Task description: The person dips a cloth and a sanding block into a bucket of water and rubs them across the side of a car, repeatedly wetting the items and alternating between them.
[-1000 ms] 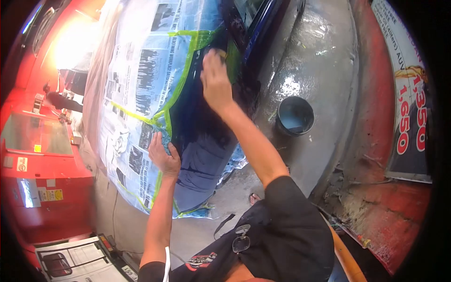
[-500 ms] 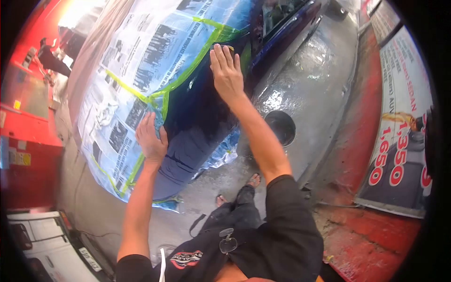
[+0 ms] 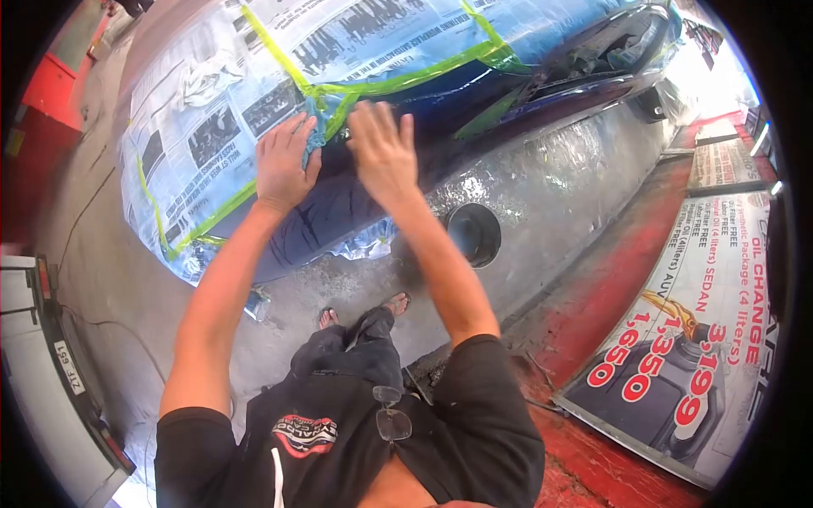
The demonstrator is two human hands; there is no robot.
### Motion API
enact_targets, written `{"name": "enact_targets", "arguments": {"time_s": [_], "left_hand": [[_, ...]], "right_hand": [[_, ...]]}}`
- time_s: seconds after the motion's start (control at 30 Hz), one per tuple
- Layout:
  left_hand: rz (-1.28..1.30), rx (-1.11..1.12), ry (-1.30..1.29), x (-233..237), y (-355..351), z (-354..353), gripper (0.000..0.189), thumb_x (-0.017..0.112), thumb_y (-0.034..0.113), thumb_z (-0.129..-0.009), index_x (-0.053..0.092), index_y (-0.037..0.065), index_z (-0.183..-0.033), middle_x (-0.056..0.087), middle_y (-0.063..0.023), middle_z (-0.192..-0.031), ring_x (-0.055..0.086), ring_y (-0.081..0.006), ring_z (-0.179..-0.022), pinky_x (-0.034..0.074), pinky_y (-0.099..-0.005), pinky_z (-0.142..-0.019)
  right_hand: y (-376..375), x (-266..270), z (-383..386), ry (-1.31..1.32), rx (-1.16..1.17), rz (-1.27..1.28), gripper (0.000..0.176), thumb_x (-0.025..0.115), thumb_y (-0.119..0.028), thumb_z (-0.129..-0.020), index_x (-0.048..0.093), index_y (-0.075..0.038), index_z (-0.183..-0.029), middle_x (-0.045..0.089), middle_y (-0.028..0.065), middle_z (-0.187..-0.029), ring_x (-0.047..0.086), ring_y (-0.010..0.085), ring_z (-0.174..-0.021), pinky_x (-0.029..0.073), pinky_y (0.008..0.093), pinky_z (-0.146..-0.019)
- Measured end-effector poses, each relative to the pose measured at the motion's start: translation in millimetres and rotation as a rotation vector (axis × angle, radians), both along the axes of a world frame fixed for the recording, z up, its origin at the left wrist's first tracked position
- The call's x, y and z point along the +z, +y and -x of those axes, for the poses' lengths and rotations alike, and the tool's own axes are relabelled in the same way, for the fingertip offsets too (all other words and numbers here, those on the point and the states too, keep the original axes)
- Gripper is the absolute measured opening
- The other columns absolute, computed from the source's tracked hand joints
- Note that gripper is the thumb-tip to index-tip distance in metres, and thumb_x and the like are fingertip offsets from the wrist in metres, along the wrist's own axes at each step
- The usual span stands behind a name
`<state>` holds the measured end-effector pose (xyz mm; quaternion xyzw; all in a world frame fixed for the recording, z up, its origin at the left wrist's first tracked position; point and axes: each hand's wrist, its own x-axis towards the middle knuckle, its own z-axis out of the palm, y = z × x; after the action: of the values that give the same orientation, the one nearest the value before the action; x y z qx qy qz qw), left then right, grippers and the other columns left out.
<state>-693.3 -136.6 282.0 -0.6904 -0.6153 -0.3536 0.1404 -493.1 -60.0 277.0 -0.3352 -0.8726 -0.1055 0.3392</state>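
Right hand (image 3: pixel 381 154) flat, fingers spread on dark car panel (image 3: pixel 318 224), left hand (image 3: pixel 284 167) flat over blue cloth (image 3: pixel 315 127)

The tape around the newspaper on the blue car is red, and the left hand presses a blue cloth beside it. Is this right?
Not quite. The head view shows that the tape is yellow-green, not red. It does run around the newspaper on the blue car, and the left hand presses a blue cloth beside it.
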Motion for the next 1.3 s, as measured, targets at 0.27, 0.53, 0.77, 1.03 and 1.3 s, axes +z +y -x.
{"name": "enact_targets", "arguments": {"time_s": [0.27, 0.53, 0.77, 1.03, 1.3], "left_hand": [[-0.006, -0.010, -0.018, -1, -1, 1, 0.058, 0.073, 0.022, -0.089, 0.059, 0.014, -0.144, 0.060, -0.0082, -0.143, 0.056, -0.0306, -0.130, 0.040, -0.0459, -0.110], [-0.005, 0.005, 0.019, -3, 0, 2, 0.055, 0.071, 0.025, -0.091, 0.060, 0.014, -0.143, 0.061, -0.0080, -0.142, 0.056, -0.0308, -0.129, 0.040, -0.0470, -0.110], [0.005, 0.003, 0.021, 0, 8, 5, 0.054, 0.070, 0.026, -0.091, 0.061, 0.014, -0.144, 0.061, -0.0081, -0.143, 0.057, -0.0311, -0.129, 0.040, -0.0470, -0.111], [0.008, -0.022, 0.035, -10, 2, 1, 0.055, 0.070, 0.026, -0.091, 0.061, 0.012, -0.143, 0.062, -0.0095, -0.143, 0.056, -0.0315, -0.131, 0.039, -0.0472, -0.112], [-0.002, -0.021, 0.044, -6, 7, 0, 0.053, 0.066, 0.025, -0.092, 0.061, 0.011, -0.143, 0.062, -0.0107, -0.144, 0.056, -0.0319, -0.133, 0.037, -0.0468, -0.113]], "right_hand": [[10, 16, 5, -0.059, -0.216, 0.058, 0.053, 0.062, -0.019, -0.100, 0.052, 0.004, -0.146, 0.047, 0.0202, -0.159, 0.043, 0.0381, -0.149, 0.032, 0.0636, -0.119], [-24, -7, 9, -0.005, 0.007, 0.118, 0.055, 0.065, -0.018, -0.098, 0.052, 0.002, -0.147, 0.047, 0.0220, -0.158, 0.045, 0.0399, -0.147, 0.036, 0.0601, -0.118], [44, 13, -48, 0.411, -0.305, 0.106, 0.053, 0.050, -0.014, -0.103, 0.043, 0.016, -0.147, 0.036, 0.0398, -0.158, 0.034, 0.0527, -0.148, 0.029, 0.0612, -0.121], [13, -23, -19, 0.433, -0.230, 0.118, 0.060, 0.060, -0.024, -0.101, 0.044, 0.005, -0.151, 0.036, 0.0275, -0.164, 0.033, 0.0464, -0.152, 0.027, 0.0625, -0.121], [-12, -61, 17, 0.559, -0.291, 0.266, 0.070, 0.040, -0.028, -0.110, 0.017, 0.007, -0.165, 0.009, 0.0292, -0.174, 0.006, 0.0461, -0.161, 0.003, 0.0610, -0.128]]}}
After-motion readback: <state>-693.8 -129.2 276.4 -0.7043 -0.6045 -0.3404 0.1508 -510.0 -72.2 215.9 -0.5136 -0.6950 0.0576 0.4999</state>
